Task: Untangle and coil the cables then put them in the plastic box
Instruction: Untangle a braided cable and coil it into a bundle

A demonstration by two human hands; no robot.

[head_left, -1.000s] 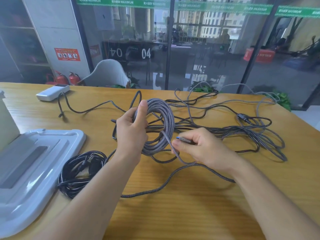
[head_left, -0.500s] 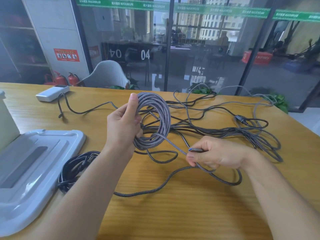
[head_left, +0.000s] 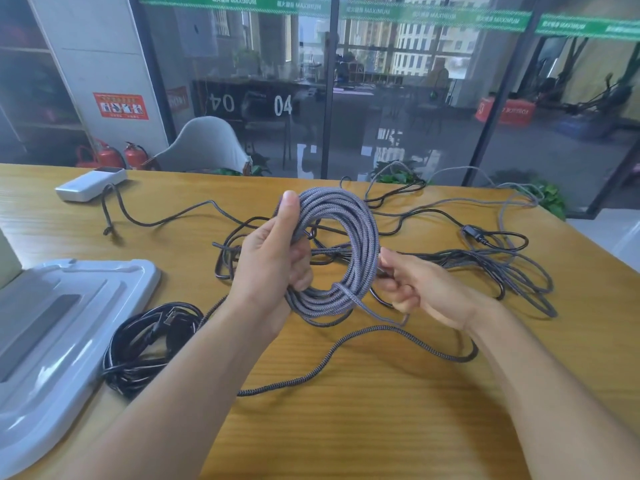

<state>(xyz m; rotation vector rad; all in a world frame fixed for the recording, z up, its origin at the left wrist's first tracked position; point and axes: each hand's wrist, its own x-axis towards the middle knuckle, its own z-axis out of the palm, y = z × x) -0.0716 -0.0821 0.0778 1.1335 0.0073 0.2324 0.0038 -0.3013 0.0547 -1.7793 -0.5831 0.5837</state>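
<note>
Grey braided cable coil (head_left: 341,251) is held upright above the wooden table (head_left: 381,410) by the left hand (head_left: 273,261), fingers curled through the loops and thumb pressed on top. Compared with a second ago, the right hand (head_left: 415,289) has been brought up against the coil's right side, the cable's free end pinched in its fingertips. Winding is judged nearly finished; the tail seems ready for tucking. Left of the coil, a black bundle (head_left: 149,344) lies beside the plastic box lid (head_left: 69,323).

Head-worn view, forward-down, close over table (head_left: 346,427)
</note>
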